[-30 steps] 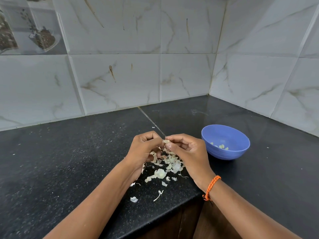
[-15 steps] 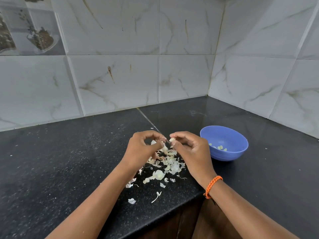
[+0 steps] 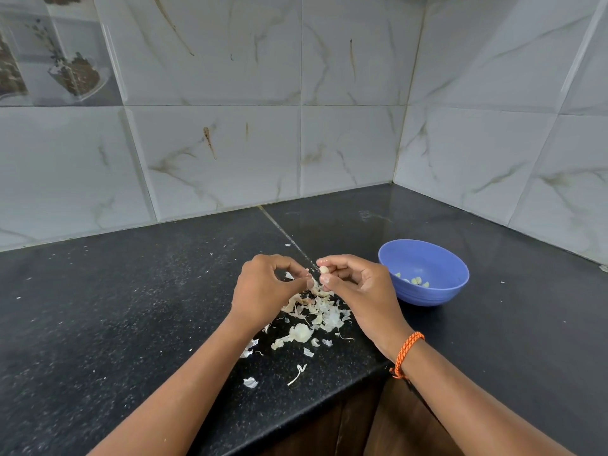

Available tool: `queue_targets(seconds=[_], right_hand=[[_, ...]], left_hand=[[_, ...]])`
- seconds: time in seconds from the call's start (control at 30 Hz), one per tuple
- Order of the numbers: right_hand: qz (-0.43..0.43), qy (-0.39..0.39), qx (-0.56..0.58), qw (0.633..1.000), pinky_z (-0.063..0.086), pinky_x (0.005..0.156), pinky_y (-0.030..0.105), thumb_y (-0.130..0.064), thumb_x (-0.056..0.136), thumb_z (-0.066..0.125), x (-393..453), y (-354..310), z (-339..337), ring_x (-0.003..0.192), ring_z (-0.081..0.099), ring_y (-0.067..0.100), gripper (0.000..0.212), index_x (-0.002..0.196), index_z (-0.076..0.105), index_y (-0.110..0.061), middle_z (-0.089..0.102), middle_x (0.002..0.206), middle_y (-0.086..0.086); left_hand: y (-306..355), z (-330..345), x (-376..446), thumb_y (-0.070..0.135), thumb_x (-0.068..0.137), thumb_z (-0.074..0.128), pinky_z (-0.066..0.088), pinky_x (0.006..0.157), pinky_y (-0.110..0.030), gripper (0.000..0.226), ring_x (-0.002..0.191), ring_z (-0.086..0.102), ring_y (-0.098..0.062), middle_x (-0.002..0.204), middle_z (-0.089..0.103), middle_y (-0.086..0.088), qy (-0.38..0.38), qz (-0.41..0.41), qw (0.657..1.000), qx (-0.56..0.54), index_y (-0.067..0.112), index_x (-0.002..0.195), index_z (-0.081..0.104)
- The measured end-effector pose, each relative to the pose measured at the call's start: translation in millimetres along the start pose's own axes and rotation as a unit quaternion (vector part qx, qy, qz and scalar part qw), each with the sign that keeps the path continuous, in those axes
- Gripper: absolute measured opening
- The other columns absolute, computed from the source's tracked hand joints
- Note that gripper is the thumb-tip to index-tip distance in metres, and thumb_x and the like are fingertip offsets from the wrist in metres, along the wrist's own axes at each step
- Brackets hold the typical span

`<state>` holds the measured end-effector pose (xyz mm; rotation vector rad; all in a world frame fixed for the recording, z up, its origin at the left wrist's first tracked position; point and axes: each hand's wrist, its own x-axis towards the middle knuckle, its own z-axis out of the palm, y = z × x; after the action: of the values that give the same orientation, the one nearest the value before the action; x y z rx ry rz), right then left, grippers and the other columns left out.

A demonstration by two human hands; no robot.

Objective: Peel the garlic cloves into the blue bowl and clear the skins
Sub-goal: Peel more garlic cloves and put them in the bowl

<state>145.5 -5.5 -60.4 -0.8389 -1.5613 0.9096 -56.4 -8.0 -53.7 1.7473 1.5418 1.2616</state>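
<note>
My right hand (image 3: 358, 291) pinches a small pale garlic clove (image 3: 323, 269) between thumb and forefinger. My left hand (image 3: 266, 287) is right beside it, its fingertips pinching a strip of skin that hangs by the clove. Below both hands lies a pile of papery garlic skins (image 3: 316, 314) on the black counter. The blue bowl (image 3: 424, 274) stands just right of my right hand, with a few peeled cloves (image 3: 415, 281) in its bottom.
The black granite counter (image 3: 131, 307) fills a tiled corner. Its front edge runs under my forearms, with a dark wooden cabinet (image 3: 355, 426) below. Loose skin scraps (image 3: 250, 382) lie near that edge. Marble-look wall tiles (image 3: 230, 153) rise behind and to the right.
My hands have drawn slightly apart. The clove now shows bare at my right fingertips, and the skin trails toward my left fingers. The bowl has stayed put.
</note>
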Motion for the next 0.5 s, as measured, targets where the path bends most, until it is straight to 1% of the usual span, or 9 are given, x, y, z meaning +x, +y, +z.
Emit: queue_targets(seconds=[0.07, 0.13, 0.17, 0.23, 0.27, 0.33, 0.43, 0.5], right_hand=[[-0.006, 0.003, -0.007, 1.0, 0.065, 0.085, 0.037, -0.003, 0.091, 0.081, 0.5, 0.9, 0.2, 0.094, 0.076, 0.021, 0.023, 0.11, 0.079, -0.015, 0.079, 0.101, 0.002], [-0.015, 0.013, -0.025, 0.999, 0.066, 0.084, 0.036, -0.006, 0.088, 0.085, 0.6, 1.0, 0.3, 0.092, 0.076, 0.02, 0.021, 0.106, 0.078, -0.014, 0.079, 0.098, 0.001], [-0.018, 0.019, -0.033, 0.999, 0.066, 0.084, 0.035, -0.006, 0.088, 0.086, 0.5, 0.9, 0.3, 0.091, 0.077, 0.019, 0.02, 0.104, 0.078, -0.014, 0.079, 0.096, 0.0], [-0.033, 0.028, -0.048, 0.998, 0.066, 0.083, 0.035, -0.005, 0.088, 0.085, -0.3, 1.2, 0.0, 0.09, 0.078, 0.018, 0.018, 0.104, 0.081, -0.014, 0.08, 0.095, -0.003], [-0.046, 0.034, -0.061, 0.997, 0.066, 0.082, 0.034, -0.005, 0.089, 0.084, -0.9, 1.9, -0.1, 0.091, 0.078, 0.017, 0.018, 0.106, 0.083, -0.014, 0.08, 0.096, -0.004], [-0.065, 0.039, -0.087, 0.993, 0.065, 0.081, 0.033, -0.006, 0.091, 0.083, -2.2, 3.1, 0.4, 0.093, 0.078, 0.017, 0.019, 0.107, 0.084, -0.016, 0.079, 0.098, -0.006], [-0.074, 0.041, -0.112, 0.99, 0.065, 0.078, 0.031, -0.005, 0.089, 0.085, -2.5, 3.5, 3.3, 0.093, 0.076, 0.018, 0.022, 0.104, 0.085, -0.02, 0.078, 0.098, -0.009], [-0.082, 0.042, -0.132, 0.987, 0.064, 0.076, 0.031, -0.003, 0.087, 0.085, -2.5, 2.7, 5.0, 0.091, 0.075, 0.018, 0.023, 0.102, 0.085, -0.021, 0.077, 0.097, -0.011]], left_hand=[[3.9, -0.5, -2.1, 0.031, 0.094, 0.084, 0.05, 0.057, -0.032, 0.007, 0.051, 0.06, -0.018, 0.089, 0.081, 0.011, -0.011, 0.007, 0.999, -0.036, 0.031, 0.088, 0.086], [9.1, -1.1, -4.2, 0.025, 0.101, 0.076, 0.045, 0.054, -0.02, 0.012, 0.054, 0.06, -0.022, 0.092, 0.082, 0.003, -0.039, 0.01, 0.995, -0.096, 0.023, 0.096, 0.087], [11.5, -1.1, -5.2, 0.023, 0.103, 0.074, 0.042, 0.051, -0.017, 0.014, 0.057, 0.06, -0.024, 0.094, 0.082, -0.001, -0.059, 0.003, 0.99, -0.129, 0.02, 0.1, 0.087], [13.6, -0.1, -7.3, 0.023, 0.103, 0.074, 0.035, 0.046, -0.018, 0.015, 0.06, 0.061, -0.026, 0.097, 0.082, -0.006, -0.089, -0.003, 0.982, -0.165, 0.015, 0.103, 0.086], [13.4, 0.8, -7.9, 0.024, 0.101, 0.076, 0.035, 0.045, -0.019, 0.014, 0.06, 0.061, -0.024, 0.096, 0.082, -0.008, -0.094, -0.003, 0.981, -0.172, 0.013, 0.102, 0.086], [12.1, 1.9, -7.8, 0.022, 0.097, 0.08, 0.035, 0.045, -0.021, 0.013, 0.058, 0.063, -0.02, 0.093, 0.082, -0.012, -0.086, -0.012, 0.979, -0.183, 0.011, 0.099, 0.086], [10.2, 1.5, -5.4, 0.017, 0.091, 0.086, 0.036, 0.046, -0.024, 0.012, 0.057, 0.067, -0.018, 0.089, 0.081, -0.017, -0.074, -0.039, 0.976, -0.201, 0.006, 0.096, 0.085], [9.8, 1.6, -5.0, 0.012, 0.089, 0.087, 0.038, 0.044, -0.022, 0.011, 0.056, 0.068, -0.017, 0.087, 0.081, -0.018, -0.069, -0.051, 0.973, -0.213, 0.004, 0.095, 0.084]])
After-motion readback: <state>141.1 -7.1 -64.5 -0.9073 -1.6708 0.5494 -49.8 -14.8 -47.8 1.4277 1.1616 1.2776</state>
